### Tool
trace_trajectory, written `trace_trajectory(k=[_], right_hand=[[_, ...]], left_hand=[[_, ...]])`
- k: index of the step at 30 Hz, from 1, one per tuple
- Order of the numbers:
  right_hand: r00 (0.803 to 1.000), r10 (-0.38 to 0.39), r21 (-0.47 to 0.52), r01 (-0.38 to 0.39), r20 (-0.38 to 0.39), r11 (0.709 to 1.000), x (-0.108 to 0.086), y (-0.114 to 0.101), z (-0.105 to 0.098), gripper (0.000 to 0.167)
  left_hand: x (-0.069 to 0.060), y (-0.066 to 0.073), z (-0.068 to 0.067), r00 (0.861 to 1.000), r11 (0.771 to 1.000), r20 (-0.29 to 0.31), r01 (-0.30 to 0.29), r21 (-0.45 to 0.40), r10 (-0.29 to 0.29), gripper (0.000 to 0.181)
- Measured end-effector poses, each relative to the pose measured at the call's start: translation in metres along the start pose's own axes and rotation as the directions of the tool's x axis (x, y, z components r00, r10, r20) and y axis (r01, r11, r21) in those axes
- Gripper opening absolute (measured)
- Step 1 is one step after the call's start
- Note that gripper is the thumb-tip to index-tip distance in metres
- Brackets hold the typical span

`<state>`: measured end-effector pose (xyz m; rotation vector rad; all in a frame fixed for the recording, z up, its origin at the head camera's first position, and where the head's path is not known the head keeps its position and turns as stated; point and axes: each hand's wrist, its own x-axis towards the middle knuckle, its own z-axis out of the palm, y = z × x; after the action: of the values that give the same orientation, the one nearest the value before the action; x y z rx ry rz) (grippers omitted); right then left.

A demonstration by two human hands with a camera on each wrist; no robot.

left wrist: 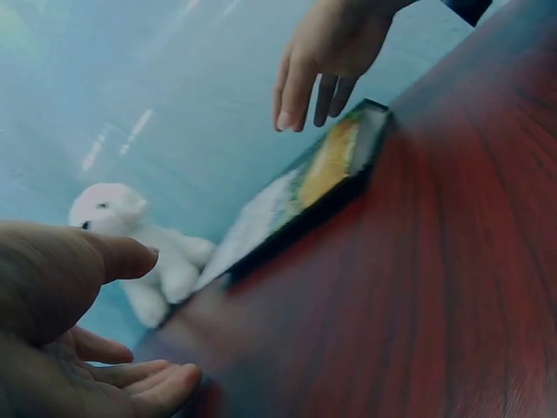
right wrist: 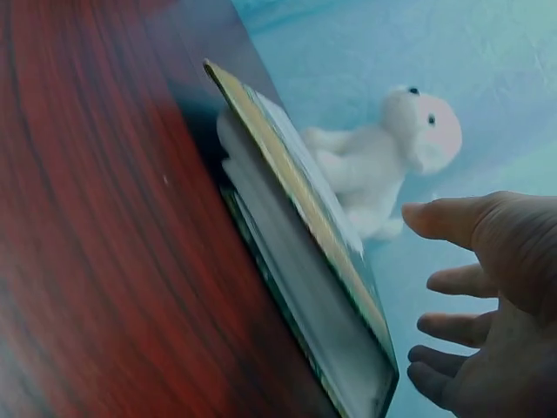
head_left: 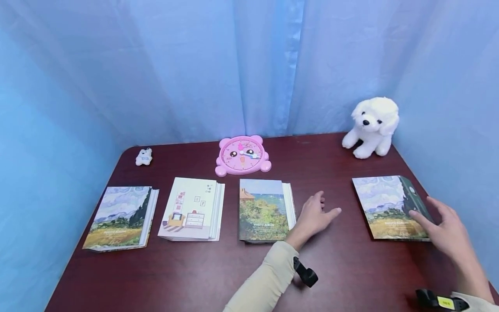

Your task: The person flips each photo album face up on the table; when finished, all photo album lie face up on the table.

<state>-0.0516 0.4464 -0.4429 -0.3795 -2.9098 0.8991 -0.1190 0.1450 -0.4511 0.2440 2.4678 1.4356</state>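
At the right of the table lies a photo album (head_left: 383, 206) with a painted landscape of clouds, cypress and golden field on its cover. My right hand (head_left: 452, 229) is by its right edge, thumb over the cover in the head view; the right wrist view has the fingers (right wrist: 457, 329) spread and apart from the album (right wrist: 305, 235). My left hand (head_left: 313, 216) reaches over bare table, fingers extended and holding nothing. It is nearest to a photo album (head_left: 263, 210) with a seaside garden cover, just to its left.
Farther left lie a white album (head_left: 191, 208) with a drawn room and another landscape album (head_left: 118, 216). Along the back are a small white bear (head_left: 144, 157), a pink clock (head_left: 242, 155) and a white plush dog (head_left: 372, 128). Blue curtains (head_left: 175, 65) surround the table.
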Motion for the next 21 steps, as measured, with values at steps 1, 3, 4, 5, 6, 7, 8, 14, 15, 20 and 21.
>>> trace_trajectory(k=[1, 3, 4, 5, 6, 7, 8, 14, 15, 20, 21], right_hand=[[1.0, 0.007, -0.007, -0.007, 0.002, 1.0, 0.0, 0.003, 0.0, 0.078], [1.0, 0.021, -0.013, -0.021, 0.008, 1.0, 0.001, 0.01, -0.001, 0.08], [1.0, 0.022, -0.008, -0.022, 0.014, 1.0, 0.002, 0.013, -0.001, 0.081], [1.0, 0.019, -0.005, -0.019, 0.018, 1.0, 0.002, 0.016, -0.002, 0.081], [1.0, 0.014, -0.003, -0.014, 0.02, 1.0, 0.003, 0.019, -0.002, 0.081], [1.0, 0.009, 0.001, -0.009, 0.026, 1.0, 0.004, 0.022, -0.001, 0.081], [0.999, 0.006, 0.008, -0.006, 0.038, 1.0, 0.006, 0.024, -0.001, 0.081], [0.99, -0.01, 0.04, 0.005, 0.143, 0.999, 0.012, 0.029, 0.0, 0.082], [0.988, -0.01, 0.042, 0.004, 0.153, 0.999, 0.012, 0.029, -0.001, 0.082], [0.984, 0.042, 0.052, -0.052, 0.176, 0.997, 0.011, 0.026, -0.004, 0.081], [0.982, 0.055, 0.059, -0.066, 0.183, 0.996, 0.011, 0.025, -0.005, 0.081]], left_hand=[[0.001, 0.001, 0.004, 1.0, 1.0, 0.004, 0.004, -0.003, -0.004, 0.069], [0.005, 0.004, 0.012, 1.0, 1.0, 0.012, 0.011, -0.009, -0.011, 0.07], [0.007, 0.005, 0.016, 1.0, 1.0, 0.019, 0.011, -0.012, -0.011, 0.071], [0.008, 0.008, 0.019, 1.0, 1.0, 0.027, 0.012, -0.016, -0.012, 0.071], [0.01, 0.01, 0.023, 0.999, 1.0, 0.036, 0.013, -0.023, -0.012, 0.072], [0.011, 0.012, 0.027, 0.999, 0.999, 0.045, 0.015, -0.032, -0.014, 0.072], [0.012, 0.015, 0.031, 0.998, 0.999, 0.052, 0.019, -0.043, -0.017, 0.072], [0.014, 0.026, 0.05, 0.993, 0.989, 0.105, 0.071, -0.126, -0.058, 0.074], [0.014, 0.027, 0.053, 0.991, 0.987, 0.117, 0.079, -0.141, -0.062, 0.074], [0.01, 0.032, 0.067, 0.983, 0.983, 0.168, 0.098, -0.155, -0.072, 0.068], [0.009, 0.033, 0.069, 0.983, 0.985, 0.172, 0.096, -0.144, -0.071, 0.067]])
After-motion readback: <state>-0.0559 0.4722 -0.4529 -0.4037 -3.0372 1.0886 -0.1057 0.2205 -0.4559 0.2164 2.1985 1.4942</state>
